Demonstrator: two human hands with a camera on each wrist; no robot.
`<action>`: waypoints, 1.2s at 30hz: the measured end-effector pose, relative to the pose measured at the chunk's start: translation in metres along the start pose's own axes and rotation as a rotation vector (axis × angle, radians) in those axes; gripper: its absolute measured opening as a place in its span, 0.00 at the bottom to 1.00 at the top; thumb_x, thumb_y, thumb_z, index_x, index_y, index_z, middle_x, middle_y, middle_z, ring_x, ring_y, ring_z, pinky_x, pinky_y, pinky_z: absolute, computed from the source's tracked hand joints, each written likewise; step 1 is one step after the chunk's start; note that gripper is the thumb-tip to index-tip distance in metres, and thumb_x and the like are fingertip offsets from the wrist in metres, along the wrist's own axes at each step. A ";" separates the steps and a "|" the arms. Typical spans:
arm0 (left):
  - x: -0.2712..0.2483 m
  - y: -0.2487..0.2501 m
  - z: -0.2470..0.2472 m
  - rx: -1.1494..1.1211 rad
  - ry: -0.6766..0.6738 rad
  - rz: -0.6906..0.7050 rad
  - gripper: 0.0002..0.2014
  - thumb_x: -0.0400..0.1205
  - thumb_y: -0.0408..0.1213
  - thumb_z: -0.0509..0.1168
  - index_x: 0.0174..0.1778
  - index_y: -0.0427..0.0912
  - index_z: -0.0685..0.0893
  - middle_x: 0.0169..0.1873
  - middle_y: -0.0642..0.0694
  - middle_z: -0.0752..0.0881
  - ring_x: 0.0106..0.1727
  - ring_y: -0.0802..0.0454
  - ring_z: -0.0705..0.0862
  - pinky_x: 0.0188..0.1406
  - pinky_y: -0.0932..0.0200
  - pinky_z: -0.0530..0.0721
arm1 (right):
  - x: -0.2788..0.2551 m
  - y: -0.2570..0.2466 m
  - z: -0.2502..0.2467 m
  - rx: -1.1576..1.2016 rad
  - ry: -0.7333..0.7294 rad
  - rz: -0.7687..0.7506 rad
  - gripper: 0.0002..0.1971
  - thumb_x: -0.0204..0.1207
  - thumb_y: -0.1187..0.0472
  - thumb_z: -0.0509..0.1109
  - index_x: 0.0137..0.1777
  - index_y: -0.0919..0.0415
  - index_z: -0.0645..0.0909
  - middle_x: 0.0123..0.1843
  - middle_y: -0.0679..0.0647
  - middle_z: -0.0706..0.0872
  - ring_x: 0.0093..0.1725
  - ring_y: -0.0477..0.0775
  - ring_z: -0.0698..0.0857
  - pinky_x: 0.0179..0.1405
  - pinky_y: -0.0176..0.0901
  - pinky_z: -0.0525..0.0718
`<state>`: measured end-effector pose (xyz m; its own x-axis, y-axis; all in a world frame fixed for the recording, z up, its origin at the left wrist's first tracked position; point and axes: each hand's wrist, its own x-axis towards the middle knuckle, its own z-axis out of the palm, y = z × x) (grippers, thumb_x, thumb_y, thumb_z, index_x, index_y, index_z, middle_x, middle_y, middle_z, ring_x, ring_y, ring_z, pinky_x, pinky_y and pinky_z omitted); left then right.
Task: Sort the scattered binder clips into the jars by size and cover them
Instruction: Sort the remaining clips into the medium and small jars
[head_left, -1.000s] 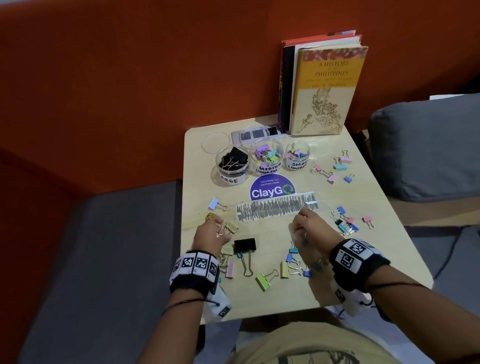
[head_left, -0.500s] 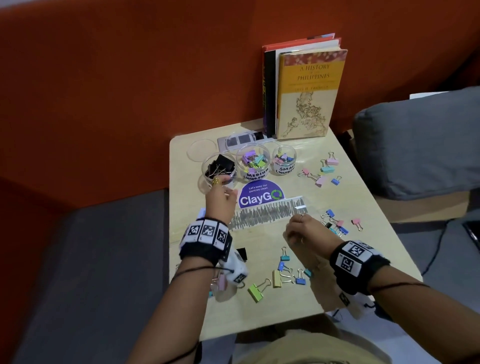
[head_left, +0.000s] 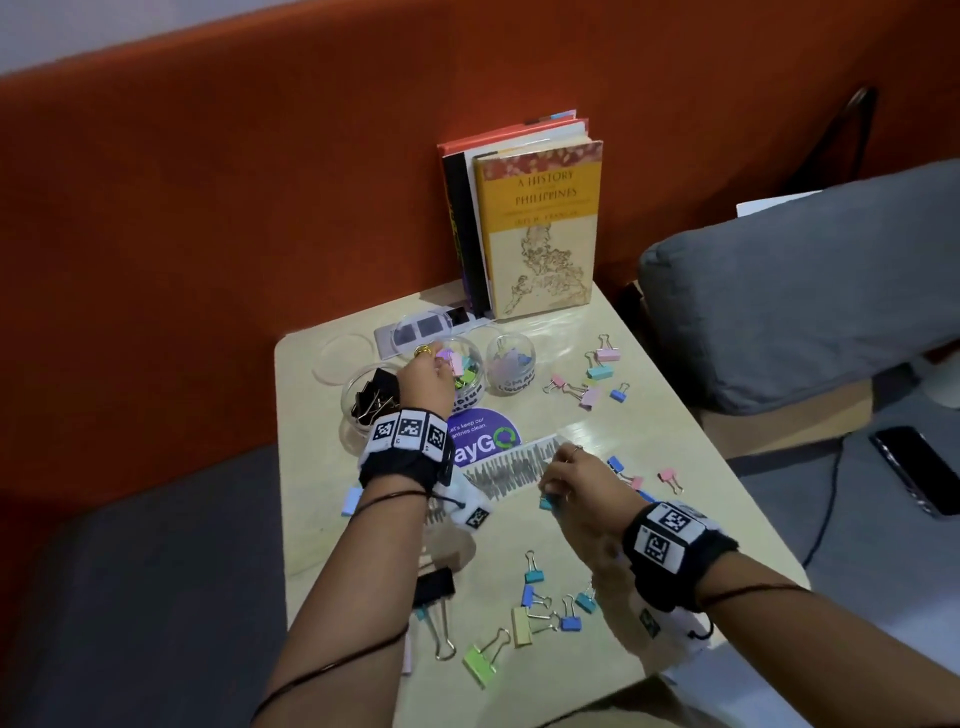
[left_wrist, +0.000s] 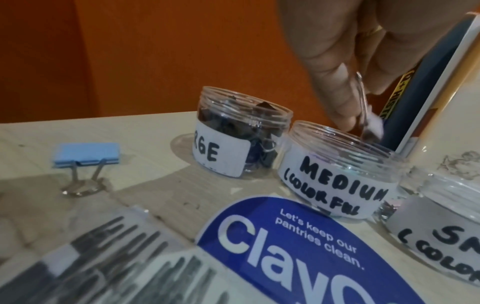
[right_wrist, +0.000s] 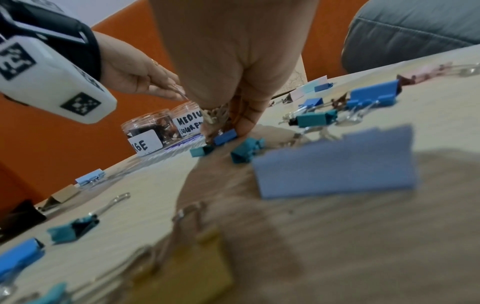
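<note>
Three clear open jars stand at the back of the table (head_left: 691, 457): large (head_left: 369, 400) (left_wrist: 241, 131) with black clips, medium (head_left: 465, 369) (left_wrist: 335, 170) and small (head_left: 511, 364) (left_wrist: 441, 236) with coloured ones. My left hand (head_left: 439, 366) (left_wrist: 355, 102) hovers over the medium jar's mouth and pinches the wire handle of a pale clip (left_wrist: 372, 125) that hangs down into it. My right hand (head_left: 550, 488) (right_wrist: 228, 127) hovers low over mid-table, pinching a small blue clip (right_wrist: 226, 135) with teal ones just below. Loose clips (head_left: 550, 613) lie near the front edge.
More clips lie at the back right (head_left: 597, 374) and beside my right wrist. A big black clip (head_left: 434, 587) and a light blue clip (head_left: 352, 501) (left_wrist: 87, 154) lie left. Two clear lids (head_left: 343, 356) sit behind the jars. Upright books (head_left: 540, 228), a grey cushion (head_left: 805, 291).
My left hand has gone from the front-left clips up to the medium jar, carrying a clip. My right hand has stayed mid-table, gathering small clips.
</note>
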<state>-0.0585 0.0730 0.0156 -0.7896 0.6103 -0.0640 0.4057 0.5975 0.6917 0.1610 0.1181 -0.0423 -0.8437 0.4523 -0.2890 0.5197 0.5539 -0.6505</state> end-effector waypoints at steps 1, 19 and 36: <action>0.000 -0.001 0.002 0.031 -0.031 0.016 0.18 0.84 0.28 0.56 0.69 0.32 0.77 0.64 0.33 0.83 0.58 0.36 0.83 0.62 0.49 0.80 | -0.003 -0.001 -0.001 0.029 -0.010 -0.014 0.08 0.75 0.66 0.65 0.52 0.62 0.82 0.58 0.60 0.77 0.54 0.55 0.77 0.56 0.42 0.78; -0.018 -0.028 0.013 0.270 -0.192 0.202 0.18 0.83 0.30 0.59 0.70 0.37 0.79 0.69 0.38 0.79 0.70 0.42 0.76 0.72 0.55 0.70 | 0.013 -0.006 -0.003 -0.451 -0.172 -0.161 0.15 0.82 0.63 0.54 0.66 0.69 0.71 0.66 0.65 0.73 0.65 0.63 0.74 0.64 0.51 0.77; -0.015 -0.028 0.016 0.286 -0.258 0.102 0.20 0.80 0.25 0.55 0.68 0.31 0.78 0.69 0.35 0.76 0.68 0.39 0.76 0.70 0.50 0.75 | 0.055 -0.017 -0.027 -0.316 -0.218 -0.056 0.09 0.72 0.67 0.65 0.50 0.68 0.80 0.50 0.65 0.85 0.49 0.63 0.82 0.41 0.38 0.71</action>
<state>-0.0508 0.0553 -0.0145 -0.6118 0.7628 -0.2094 0.6166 0.6257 0.4779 0.1096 0.1526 -0.0281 -0.8632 0.2748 -0.4234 0.4587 0.7772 -0.4307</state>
